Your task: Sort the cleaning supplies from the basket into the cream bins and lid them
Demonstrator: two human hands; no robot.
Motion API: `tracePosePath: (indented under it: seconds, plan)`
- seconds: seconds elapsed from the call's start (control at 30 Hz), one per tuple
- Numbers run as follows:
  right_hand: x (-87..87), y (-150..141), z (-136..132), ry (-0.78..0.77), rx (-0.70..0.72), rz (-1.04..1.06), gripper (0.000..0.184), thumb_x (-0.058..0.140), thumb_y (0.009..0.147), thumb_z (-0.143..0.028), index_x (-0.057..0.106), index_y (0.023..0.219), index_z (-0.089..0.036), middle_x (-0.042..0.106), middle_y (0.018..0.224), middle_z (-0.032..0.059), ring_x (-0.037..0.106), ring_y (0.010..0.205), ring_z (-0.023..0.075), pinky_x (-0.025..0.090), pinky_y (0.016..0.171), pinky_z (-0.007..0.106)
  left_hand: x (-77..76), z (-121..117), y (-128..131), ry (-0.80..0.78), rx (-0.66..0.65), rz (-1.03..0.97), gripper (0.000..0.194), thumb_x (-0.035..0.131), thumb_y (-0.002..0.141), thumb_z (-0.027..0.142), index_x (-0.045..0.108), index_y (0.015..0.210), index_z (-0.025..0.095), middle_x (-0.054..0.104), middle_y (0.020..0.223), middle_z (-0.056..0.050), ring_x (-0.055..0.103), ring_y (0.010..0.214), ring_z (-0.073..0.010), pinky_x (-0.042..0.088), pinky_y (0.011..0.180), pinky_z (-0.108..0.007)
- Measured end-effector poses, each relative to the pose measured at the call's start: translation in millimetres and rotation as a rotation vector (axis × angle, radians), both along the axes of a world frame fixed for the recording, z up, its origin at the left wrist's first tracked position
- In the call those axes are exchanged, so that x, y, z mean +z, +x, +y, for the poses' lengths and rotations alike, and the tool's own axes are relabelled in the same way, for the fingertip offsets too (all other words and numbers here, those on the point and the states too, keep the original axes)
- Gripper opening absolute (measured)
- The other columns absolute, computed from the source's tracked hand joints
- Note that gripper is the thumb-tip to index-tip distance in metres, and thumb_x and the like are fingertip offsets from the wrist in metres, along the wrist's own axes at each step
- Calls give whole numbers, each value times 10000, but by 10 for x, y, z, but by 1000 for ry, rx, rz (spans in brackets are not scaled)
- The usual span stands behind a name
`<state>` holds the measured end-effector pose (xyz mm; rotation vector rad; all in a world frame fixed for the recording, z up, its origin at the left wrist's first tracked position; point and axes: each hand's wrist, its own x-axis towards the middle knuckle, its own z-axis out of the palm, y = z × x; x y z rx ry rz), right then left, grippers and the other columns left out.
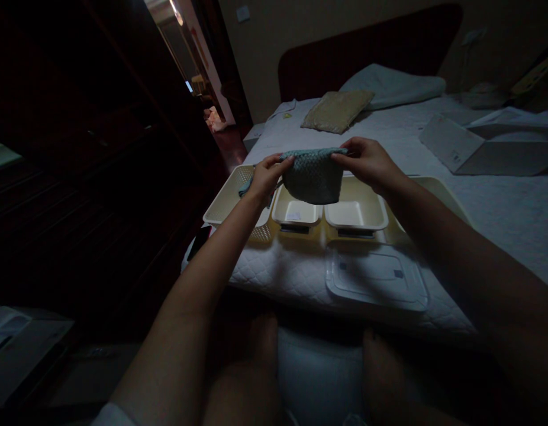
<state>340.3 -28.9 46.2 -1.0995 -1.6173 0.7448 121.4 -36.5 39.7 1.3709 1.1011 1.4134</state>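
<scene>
Between my two hands hangs a small teal cloth [313, 177] with a fine pattern, its upper edge stretched sideways. My left hand [268, 176] pinches the left corner, and my right hand [367, 161] pinches the right one. Below the cloth stand two cream bins, a left bin [296, 214] with a pale label inside and a right bin [356, 216]. A perforated cream basket [229, 195] lies left of them, partly behind my left hand, with a blue-green piece of fabric [245, 188] in it. What kind of garment or cloth I hold is not clear in the dim light.
A clear plastic lid [376, 277] lies on the bed's near edge. Another cream bin [442, 195] is partly behind my right arm. A dark phone-like object [199, 242] rests by the basket. Farther back are a beige pillow [338, 110] and a white open box [455, 145].
</scene>
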Motion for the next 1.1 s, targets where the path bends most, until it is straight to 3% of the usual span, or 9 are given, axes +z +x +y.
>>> tracePosePath:
  seconds: [0.13,0.3,0.43,0.63,0.73,0.87,1.0,1.1]
  plan:
    - [3,-17,-12,-21,16,63,198,706,744,-301,547,762,-184,549,705,3,554,714,159,442,642,295,-6,-59,15,-43,-119,-45,322,783,657,399,593,738,153,591,751,10,588,820,-136,426,742,-241]
    - [9,-29,-47,-47,-5,88,209,694,760,-303,524,781,-185,538,700,-2,544,710,152,446,658,299,-30,-64,-11,-119,-210,-61,331,815,620,327,597,803,157,609,810,5,603,798,-124,441,762,-256]
    - [-13,-26,-44,-101,40,130,251,707,753,-356,533,832,-193,556,738,6,562,756,167,466,665,309,-39,-46,-15,-127,-169,-69,278,766,686,304,589,850,166,607,808,7,596,750,-115,455,717,-251]
    - [0,-37,-120,-231,234,157,397,753,693,-468,595,925,-187,644,899,57,599,869,197,505,749,357,-19,-23,29,-108,-112,-124,247,726,744,297,575,905,187,621,827,-3,613,806,-134,476,707,-236]
    - [-9,-43,-149,-282,321,155,445,777,651,-516,626,891,-173,666,881,74,616,878,213,503,783,373,11,-29,49,-109,-97,-154,284,734,745,313,574,946,193,634,891,-18,629,878,-151,488,754,-252]
    - [-51,-47,-132,-263,323,177,467,769,656,-532,632,903,-160,677,866,76,624,860,215,504,777,366,21,-75,58,-129,-140,-142,374,768,701,303,577,1010,213,641,974,-25,635,935,-166,497,787,-275]
    - [-68,-57,-110,-235,282,201,405,729,718,-492,627,938,-167,688,895,70,631,850,203,512,757,342,-36,-105,47,-182,-213,-61,544,810,576,168,589,1070,226,647,989,-23,637,911,-176,508,764,-273]
    - [-81,-59,-99,-246,268,198,354,705,748,-447,622,947,-166,688,893,65,632,827,194,516,721,325,-64,-96,50,-187,-198,-55,629,774,540,83,584,1122,225,644,978,-20,637,906,-180,512,755,-273]
